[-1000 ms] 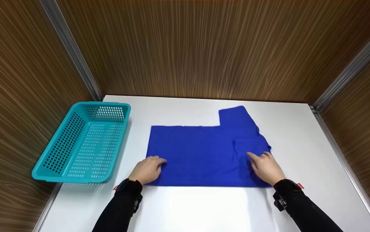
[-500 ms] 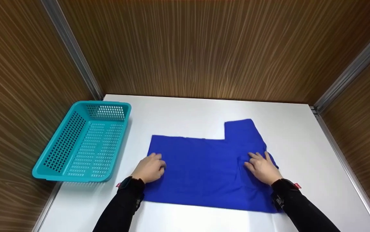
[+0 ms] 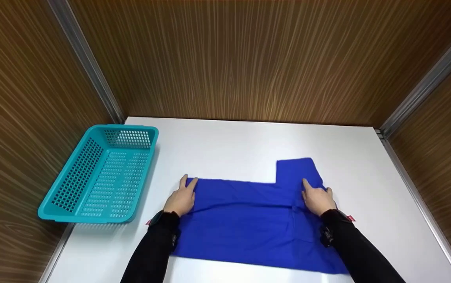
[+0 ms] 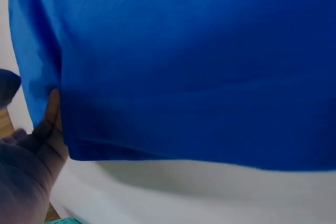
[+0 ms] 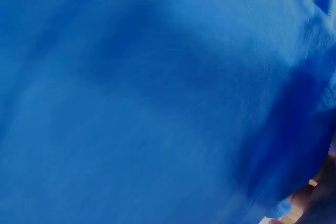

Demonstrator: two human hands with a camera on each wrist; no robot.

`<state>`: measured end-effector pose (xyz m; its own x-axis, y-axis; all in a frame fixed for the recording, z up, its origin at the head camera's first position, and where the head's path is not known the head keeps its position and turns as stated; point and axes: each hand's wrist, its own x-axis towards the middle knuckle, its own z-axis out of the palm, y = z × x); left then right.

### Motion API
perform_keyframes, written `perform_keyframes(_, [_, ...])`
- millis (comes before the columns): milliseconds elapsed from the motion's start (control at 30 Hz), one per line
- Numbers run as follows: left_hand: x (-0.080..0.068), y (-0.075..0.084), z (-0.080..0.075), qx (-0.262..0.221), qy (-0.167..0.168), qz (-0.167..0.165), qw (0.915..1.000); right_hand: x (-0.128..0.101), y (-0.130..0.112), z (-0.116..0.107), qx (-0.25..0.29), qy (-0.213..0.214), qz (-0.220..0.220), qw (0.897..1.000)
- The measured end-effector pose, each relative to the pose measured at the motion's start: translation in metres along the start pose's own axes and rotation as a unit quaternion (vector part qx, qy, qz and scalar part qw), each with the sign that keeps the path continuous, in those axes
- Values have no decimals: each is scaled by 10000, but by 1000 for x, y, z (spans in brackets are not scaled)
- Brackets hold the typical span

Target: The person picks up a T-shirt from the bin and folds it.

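A blue T-shirt (image 3: 241,220) lies folded lengthwise on the white table, one sleeve (image 3: 298,171) sticking out toward the back wall at the right. My left hand (image 3: 181,199) is at its far left corner, two fingers stretched out in a V. In the left wrist view a straight finger (image 4: 54,109) touches the cloth's side edge. My right hand (image 3: 318,199) rests on the shirt just below the sleeve, its index finger straight on the fabric. Blue cloth fills most of the right wrist view and hides most of that hand. Creases run across the shirt between both hands.
A teal perforated plastic basket (image 3: 99,177) stands on the table (image 3: 217,149) at the left. Wood-grain panels (image 3: 225,59) with metal corner strips enclose the table at the back and both sides.
The shirt has slid across the table toward the person, and creases have formed across it. Both hands now lie nearer its far edge, the left one at the corner.
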<state>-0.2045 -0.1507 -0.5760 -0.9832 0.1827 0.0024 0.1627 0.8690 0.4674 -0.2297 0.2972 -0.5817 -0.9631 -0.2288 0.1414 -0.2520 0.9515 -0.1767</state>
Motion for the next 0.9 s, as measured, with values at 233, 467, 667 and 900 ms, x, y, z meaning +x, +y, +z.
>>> perform_keyframes(233, [4, 2, -2, -114, -88, -437, 9989, 8, 8, 4, 355, 95, 243, 9990])
perform_keyframes(467, [2, -1, -6, -213, -146, -788, 9966, 13, 10, -4, 987, -168, 618, 9931])
perform_keyframes(667, [1, -3, -11, -217, -485, -909, 9944, 11, 12, -7, 324, -20, 548, 9980])
perform_keyframes(900, [-1, -6, -14, 313, -619, -578, 9959, 7, 14, -5, 661, -134, 837, 9942])
